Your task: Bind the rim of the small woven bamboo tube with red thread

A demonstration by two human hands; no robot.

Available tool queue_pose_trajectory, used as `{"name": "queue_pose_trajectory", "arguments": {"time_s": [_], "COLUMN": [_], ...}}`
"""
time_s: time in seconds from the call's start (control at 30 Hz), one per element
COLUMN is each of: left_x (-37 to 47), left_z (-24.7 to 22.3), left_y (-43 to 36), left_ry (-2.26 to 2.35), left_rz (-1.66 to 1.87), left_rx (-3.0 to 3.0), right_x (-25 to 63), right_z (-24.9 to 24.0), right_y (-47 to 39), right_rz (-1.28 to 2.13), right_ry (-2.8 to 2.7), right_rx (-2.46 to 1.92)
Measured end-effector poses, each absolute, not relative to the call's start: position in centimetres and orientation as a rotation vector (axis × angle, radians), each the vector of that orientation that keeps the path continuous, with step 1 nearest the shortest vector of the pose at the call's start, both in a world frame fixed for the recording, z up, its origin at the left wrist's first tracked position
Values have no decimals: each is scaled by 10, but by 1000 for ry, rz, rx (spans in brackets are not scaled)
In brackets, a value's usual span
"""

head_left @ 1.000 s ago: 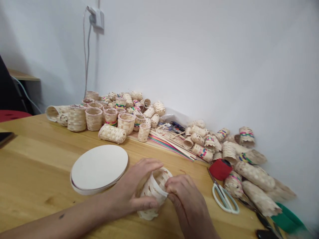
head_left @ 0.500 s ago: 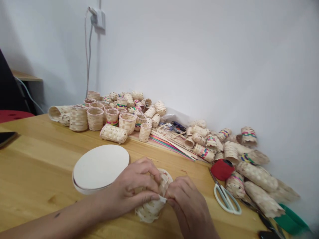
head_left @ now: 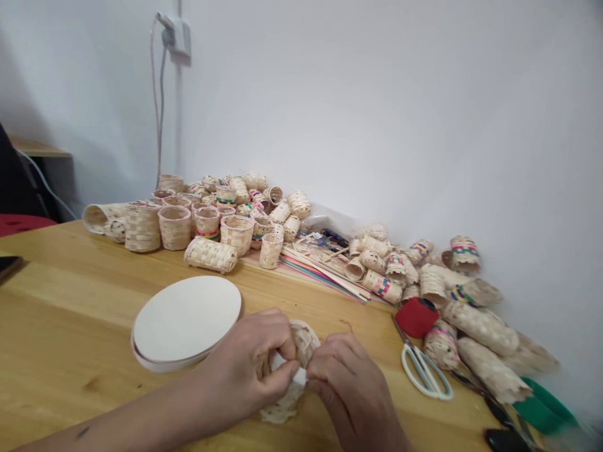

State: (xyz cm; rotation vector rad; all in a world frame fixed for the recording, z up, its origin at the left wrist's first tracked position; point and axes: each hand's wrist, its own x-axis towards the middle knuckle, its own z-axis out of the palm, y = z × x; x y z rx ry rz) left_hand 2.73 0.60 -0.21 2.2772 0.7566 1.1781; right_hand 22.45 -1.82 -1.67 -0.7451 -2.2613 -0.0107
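A small woven basket of pale strips lies tilted on the wooden table, its open rim partly hidden by the fingers. My left hand pinches a white strip at the basket's near edge, thumb and fingers closed. Against the basket's right side, my right hand has its fingers closed at the end of the same strip. Left of the hands lies a round white disc on a shallow round base.
Many woven baskets stand along the wall. Coloured strips lie behind the hands. White-handled scissors, a red object, more baskets and a green ring are at the right. A dark device is far left.
My left hand has turned and its fingers have curled in more, with more of the white strip showing between the hands. The whole view has shifted slightly.
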Motion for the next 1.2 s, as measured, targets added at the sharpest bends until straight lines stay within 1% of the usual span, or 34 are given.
{"name": "queue_pose_trajectory", "arguments": {"time_s": [0.3, 0.63, 0.7, 0.8, 1.03, 1.2], "left_x": [28, 23, 17, 7, 7, 10], "left_z": [-1, -4, -1, 3, 1, -4], "left_y": [4, 7, 10, 14, 19, 19], "left_ry": [819, 638, 579, 550, 525, 499], "left_rz": [1140, 1127, 1144, 1173, 1033, 912], "left_rx": [2326, 2368, 2373, 2435, 2646, 2643], "right_x": [225, 220, 221, 226, 234, 234], "right_z": [-15, -14, -16, -18, -21, -24], "right_y": [-18, -19, -17, -14, -11, -10], "right_rz": [-71, -386, -371, -246, -184, -151], "right_ry": [-2270, -2290, -2286, -2293, -2302, -2321], "right_rx": [-684, -802, -791, -805, -840, -848]}}
